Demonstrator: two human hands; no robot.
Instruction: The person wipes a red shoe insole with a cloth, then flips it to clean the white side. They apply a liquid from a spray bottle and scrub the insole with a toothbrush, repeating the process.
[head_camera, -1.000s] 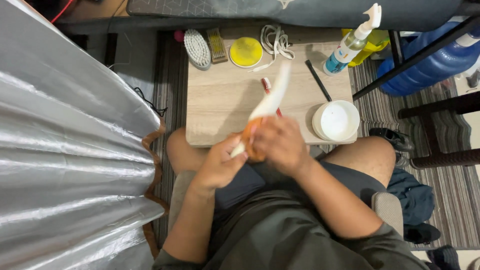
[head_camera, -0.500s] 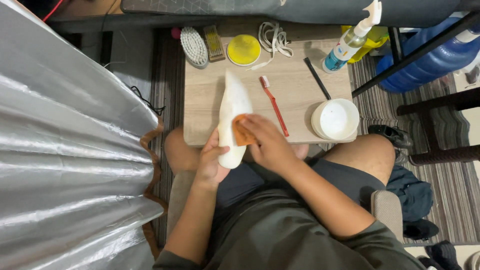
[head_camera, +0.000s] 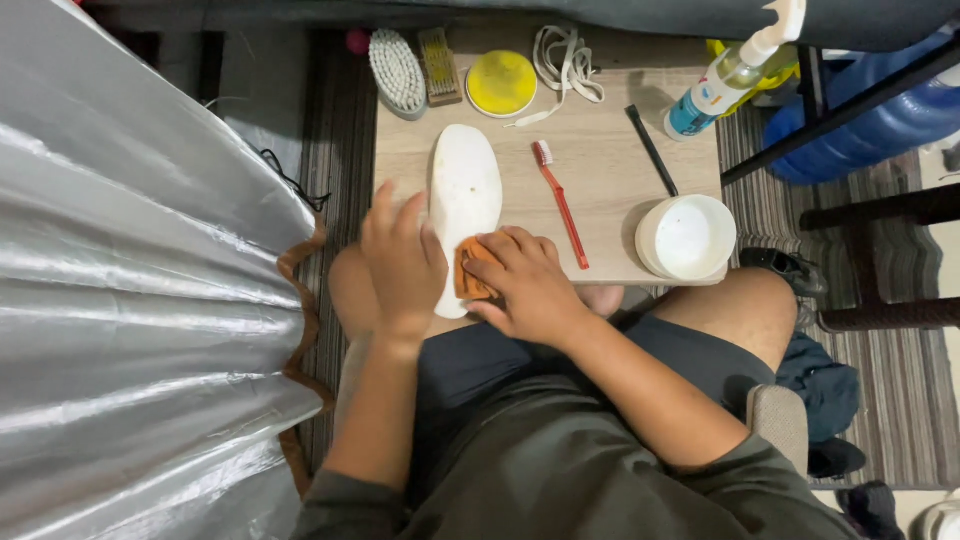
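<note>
White insole (head_camera: 463, 195) now lying flat on the small wooden table (head_camera: 610, 225), toe end pointing away from the person, heel end overhanging the near edge toward the lap. 1.0 s ago it was being held up in the air at an angle; 0.5 s ago it was coming down upright against the table edge. So the work is shifting from handheld rubbing to rubbing against a firm surface, which probably gives steadier pressure.

Left hand (head_camera: 402, 262) is bracing the insole's left edge, fingers loosely spread, palm pressing down on the heel part. Right hand (head_camera: 528, 283) is curling over an orange cloth (head_camera: 472, 270), pinning it against the insole's heel half.

Containers: white bowl (head_camera: 688, 237) is sitting at the table's right near corner, inside looking pale and blank; cannot tell whether any liquid is in it. Yellow round tin (head_camera: 501, 83) is sitting at the far edge, closed or filled level, cannot tell which. Spray bottle (head_camera: 728, 75) is standing at the far right, holding clear liquid.

Red toothbrush (head_camera: 560, 200) is lying just right of the insole; oval scrub brush (head_camera: 397, 72) and white laces (head_camera: 566, 60) are resting along the far edge.
</note>
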